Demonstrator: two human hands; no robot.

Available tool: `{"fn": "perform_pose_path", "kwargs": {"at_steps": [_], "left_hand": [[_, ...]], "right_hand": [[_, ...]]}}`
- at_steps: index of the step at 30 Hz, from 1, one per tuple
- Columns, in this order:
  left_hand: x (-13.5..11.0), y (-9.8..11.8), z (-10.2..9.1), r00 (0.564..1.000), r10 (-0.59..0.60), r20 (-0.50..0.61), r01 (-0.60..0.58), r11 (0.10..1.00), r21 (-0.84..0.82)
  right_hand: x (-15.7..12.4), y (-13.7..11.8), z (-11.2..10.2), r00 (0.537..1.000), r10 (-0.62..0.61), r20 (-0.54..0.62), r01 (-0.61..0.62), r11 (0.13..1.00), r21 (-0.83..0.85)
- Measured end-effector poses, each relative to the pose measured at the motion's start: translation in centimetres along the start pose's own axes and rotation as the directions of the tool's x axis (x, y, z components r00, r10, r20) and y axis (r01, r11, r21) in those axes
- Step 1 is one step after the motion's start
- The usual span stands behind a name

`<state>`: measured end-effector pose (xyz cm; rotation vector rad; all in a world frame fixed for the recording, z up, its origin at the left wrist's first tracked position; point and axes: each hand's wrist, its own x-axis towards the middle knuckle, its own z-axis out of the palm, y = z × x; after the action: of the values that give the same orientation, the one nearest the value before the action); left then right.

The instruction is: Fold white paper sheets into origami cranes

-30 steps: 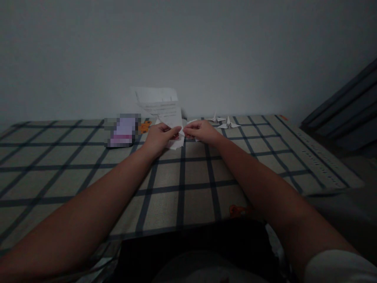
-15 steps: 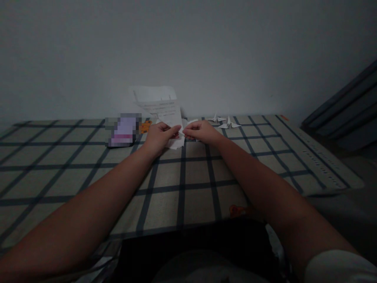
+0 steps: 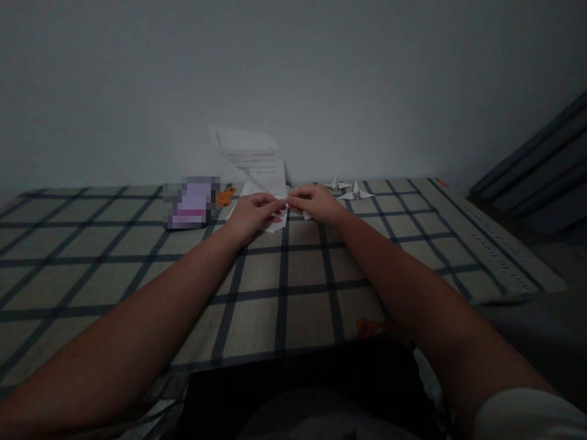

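My left hand and my right hand meet over the far middle of a checked cloth. Both pinch a sheet of white printed paper that stands up from my fingertips and leans back toward the wall. More white paper lies flat under my hands. Both forearms stretch out from the near edge.
Two small white folded paper cranes sit just right of my right hand near the wall. A blurred purple object lies left of my left hand, with an orange patch beside it. A dark slanted panel rises at the right.
The upright sheet has tilted and shifted a little to the right and up. My fingertips have drawn closer together at its lower edge.
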<state>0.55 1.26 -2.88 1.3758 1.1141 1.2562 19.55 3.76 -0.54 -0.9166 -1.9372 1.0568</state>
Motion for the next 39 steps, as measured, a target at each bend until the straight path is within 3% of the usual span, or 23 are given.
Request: {"fn": "perform_pose_path", "kwargs": {"at_steps": [12, 20, 31, 39], "left_hand": [[-0.4, 0.6, 0.0, 1.000, 0.018, 0.012, -0.019, 0.999, 0.030], [-0.2, 0.3, -0.3, 0.998, -0.020, 0.053, 0.013, 0.990, 0.141], [-0.3, 0.3, 0.0, 0.997, -0.037, 0.072, 0.035, 0.999, 0.029], [-0.4, 0.4, -0.1, 0.990, -0.061, 0.124, 0.050, 0.995, 0.089]], "right_hand": [[0.0, 0.2, 0.0, 1.000, 0.008, -0.026, -0.007, 1.000, 0.005], [0.5, 1.0, 0.2, 0.998, 0.054, -0.015, -0.051, 0.989, 0.142], [0.2, 0.0, 0.4, 0.998, 0.051, -0.027, -0.047, 0.991, 0.123], [0.3, 0.1, 0.7, 0.997, 0.022, -0.071, -0.011, 0.990, 0.141]]}}
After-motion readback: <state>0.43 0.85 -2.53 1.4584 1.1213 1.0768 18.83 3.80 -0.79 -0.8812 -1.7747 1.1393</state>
